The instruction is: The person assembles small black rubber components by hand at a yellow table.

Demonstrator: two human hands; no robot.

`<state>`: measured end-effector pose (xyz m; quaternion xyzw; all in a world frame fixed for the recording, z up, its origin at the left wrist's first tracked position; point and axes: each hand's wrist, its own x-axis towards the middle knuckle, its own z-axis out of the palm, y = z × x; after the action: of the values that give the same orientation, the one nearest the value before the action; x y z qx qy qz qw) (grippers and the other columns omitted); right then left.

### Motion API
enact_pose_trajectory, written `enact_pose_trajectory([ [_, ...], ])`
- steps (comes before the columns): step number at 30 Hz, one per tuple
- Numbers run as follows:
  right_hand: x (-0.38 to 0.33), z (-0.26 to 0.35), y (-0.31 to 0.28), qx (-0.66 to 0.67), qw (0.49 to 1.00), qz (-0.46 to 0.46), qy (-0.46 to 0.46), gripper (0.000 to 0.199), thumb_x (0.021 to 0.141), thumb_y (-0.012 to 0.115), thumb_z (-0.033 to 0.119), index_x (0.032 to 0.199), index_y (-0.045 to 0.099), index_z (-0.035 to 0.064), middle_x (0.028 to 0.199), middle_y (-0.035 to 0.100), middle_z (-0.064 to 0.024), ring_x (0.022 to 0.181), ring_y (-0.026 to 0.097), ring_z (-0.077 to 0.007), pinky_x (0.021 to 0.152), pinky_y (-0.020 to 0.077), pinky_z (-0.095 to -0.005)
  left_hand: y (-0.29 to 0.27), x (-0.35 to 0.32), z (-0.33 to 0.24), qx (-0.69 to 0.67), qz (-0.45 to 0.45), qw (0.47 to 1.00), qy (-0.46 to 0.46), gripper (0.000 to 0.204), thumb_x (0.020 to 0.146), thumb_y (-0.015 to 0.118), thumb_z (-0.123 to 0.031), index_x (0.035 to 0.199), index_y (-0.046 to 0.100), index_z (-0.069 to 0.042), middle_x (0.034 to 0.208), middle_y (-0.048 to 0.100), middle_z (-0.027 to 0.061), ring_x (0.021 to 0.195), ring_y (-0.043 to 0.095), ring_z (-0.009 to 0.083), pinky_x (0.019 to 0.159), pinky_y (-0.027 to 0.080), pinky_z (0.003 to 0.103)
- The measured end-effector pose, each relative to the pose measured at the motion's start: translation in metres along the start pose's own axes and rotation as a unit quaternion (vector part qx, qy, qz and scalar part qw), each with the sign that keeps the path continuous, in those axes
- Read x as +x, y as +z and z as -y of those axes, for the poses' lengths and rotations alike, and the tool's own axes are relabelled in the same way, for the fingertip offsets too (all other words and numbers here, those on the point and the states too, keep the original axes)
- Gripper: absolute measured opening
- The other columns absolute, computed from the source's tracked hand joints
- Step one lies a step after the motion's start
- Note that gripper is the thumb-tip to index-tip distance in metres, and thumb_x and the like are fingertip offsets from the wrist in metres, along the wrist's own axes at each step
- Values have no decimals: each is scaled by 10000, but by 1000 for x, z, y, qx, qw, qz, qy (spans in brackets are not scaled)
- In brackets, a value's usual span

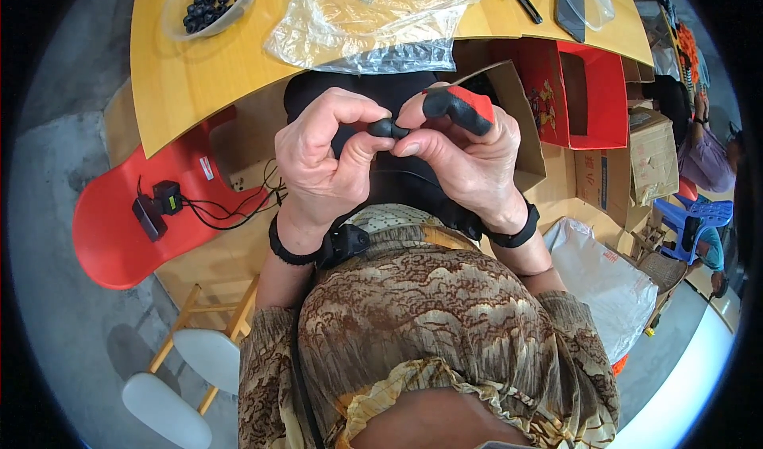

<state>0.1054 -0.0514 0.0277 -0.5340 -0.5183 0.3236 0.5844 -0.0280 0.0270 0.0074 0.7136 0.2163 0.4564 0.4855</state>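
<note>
A small, round black piece [383, 128], rubbery in look, is pinched between both hands in front of my body. My left hand [327, 151] is closed, with thumb and index fingertip gripping its left side. My right hand [473, 159] is closed on the piece's right end, where a narrower part meets the fingertips. A red and black cover [461, 107] wraps a finger of the right hand. Whether the piece is one part or two pressed together, I cannot tell. Beyond the hands, a clear plastic bag [350, 24] lies on the table's near edge.
A clear bowl [245, 4] of similar black pieces stands on the yellow table [171, 75], far left. A phone [570, 10] and a black tool [520, 0] lie far right. Red [608, 103] and brown boxes [653, 155] sit right; a red chair [119, 226] holds cabled devices.
</note>
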Motion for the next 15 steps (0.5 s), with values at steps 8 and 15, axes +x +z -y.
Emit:
enact_pose_trajectory([
  [8, 3, 1, -5, 7, 999, 32, 37, 154, 688, 696, -52, 798, 591, -29, 762, 592, -59, 663, 548, -105, 590, 456, -222, 0, -2, 1, 13, 3, 1000, -3, 145, 665, 663, 24, 759, 556, -7, 693, 581, 71, 600, 581, 165, 542, 449, 238],
  [15, 3, 2, -3, 113, 986, 27, 123, 121, 718, 644, -93, 802, 572, -45, 757, 581, -74, 646, 580, -115, 574, 491, -218, 1, -2, 4, 8, 6, 1000, -14, 142, 670, 662, 22, 758, 554, -4, 689, 574, 68, 590, 573, 163, 535, 445, 239],
])
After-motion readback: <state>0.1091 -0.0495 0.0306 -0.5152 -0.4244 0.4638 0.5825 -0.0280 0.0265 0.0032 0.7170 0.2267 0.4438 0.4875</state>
